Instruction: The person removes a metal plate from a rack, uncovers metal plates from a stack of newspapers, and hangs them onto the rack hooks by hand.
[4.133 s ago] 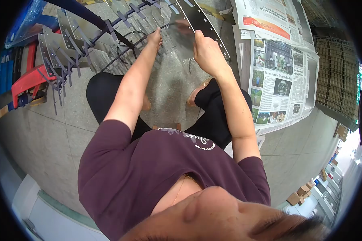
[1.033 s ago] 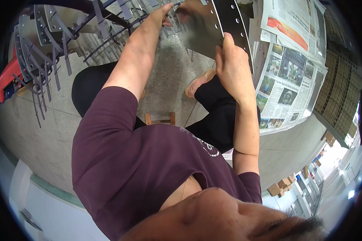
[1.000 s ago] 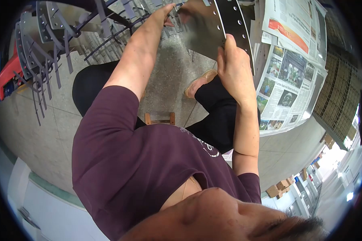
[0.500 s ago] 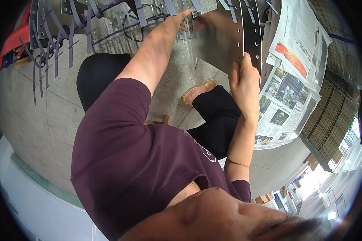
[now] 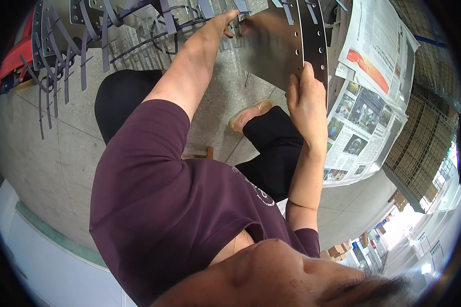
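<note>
A shiny metal plate, with round holes along its right edge, stands in front of me. My right hand is closed on the lower right edge, thumb on the near face and other fingers mostly hidden behind. A dark perforated plate stands just right of it. Near the shiny plate's left edge is my left hand, its visible fingers apart; whether it touches the plate is unclear. Grey strips hang above that hand. Clear plastic pieces and a black cord lie left of it.
Newspaper sheets cover a stack at the right. Further right stands a wire-mesh crate. More perforated plates with hanging strips are at upper left, beside a red object. My sandalled foot rests on the floor below.
The view has shifted slightly, so the plate and both hands appear a little further left. My right hand still grips the plate's edge.
</note>
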The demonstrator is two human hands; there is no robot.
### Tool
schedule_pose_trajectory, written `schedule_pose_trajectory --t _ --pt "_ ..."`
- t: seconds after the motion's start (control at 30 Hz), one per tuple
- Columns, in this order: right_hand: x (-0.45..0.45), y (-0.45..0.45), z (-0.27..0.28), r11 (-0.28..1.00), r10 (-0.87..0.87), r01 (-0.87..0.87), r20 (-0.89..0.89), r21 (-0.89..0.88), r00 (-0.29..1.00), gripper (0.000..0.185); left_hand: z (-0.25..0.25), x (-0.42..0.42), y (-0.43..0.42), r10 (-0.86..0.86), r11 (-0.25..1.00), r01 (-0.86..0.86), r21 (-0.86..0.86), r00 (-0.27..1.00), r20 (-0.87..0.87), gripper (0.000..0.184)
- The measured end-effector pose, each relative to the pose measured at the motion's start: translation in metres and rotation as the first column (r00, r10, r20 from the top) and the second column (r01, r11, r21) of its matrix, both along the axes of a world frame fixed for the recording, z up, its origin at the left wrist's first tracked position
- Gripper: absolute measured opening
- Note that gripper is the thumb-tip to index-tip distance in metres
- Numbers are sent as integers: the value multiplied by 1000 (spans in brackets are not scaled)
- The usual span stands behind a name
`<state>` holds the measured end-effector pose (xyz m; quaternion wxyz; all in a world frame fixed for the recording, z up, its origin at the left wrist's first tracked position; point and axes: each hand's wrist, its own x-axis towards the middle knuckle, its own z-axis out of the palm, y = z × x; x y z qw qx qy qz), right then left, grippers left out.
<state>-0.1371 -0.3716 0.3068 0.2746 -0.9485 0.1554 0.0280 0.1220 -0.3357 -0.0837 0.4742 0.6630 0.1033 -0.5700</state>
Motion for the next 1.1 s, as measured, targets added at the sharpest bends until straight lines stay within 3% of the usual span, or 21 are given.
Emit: schedule_pose_trajectory --t 0.2,0.37,0.43,0.53,0.63,0.9,0.97,1.03,1.1 --pt "1 -1 1 1000 -12 13 -26 20 1000 16 -6 -2 -4 11 998 -15 63 997 70 56" --pt "1 -1 0 999 -19 20 -33 28 999 15 -16 1 -5 -9 999 8 42 1000 25 57" --pt "1 -1 1 1000 -8 7 -13 -9 1000 15 44 -9 5 -32 999 32 2 998 61 57" --pt "1 0 2 999 -10 9 -19 -34 1000 15 64 -14 9 -90 994 99 -52 986 140 56" --pt "1 0 1 999 -12 10 -30 -40 999 15 -1 1 0 -124 992 124 4 988 94 57" --pt "0 -2 0 999 -3 2 -25 -42 1000 19 -47 9 -2 -136 990 135 43 991 20 64" --pt "0 -1 1 999 -15 13 -42 -38 999 21 -50 11 -2 -121 991 121 51 993 -2 71" --pt "0 -1 1 999 -13 12 -29 -37 999 22 -46 13 1 -76 997 77 28 996 -45 98" --pt "0 -1 2 999 -8 7 -26 -42 1000 23 -55 15 -3 -66 997 68 33 996 -58 97"
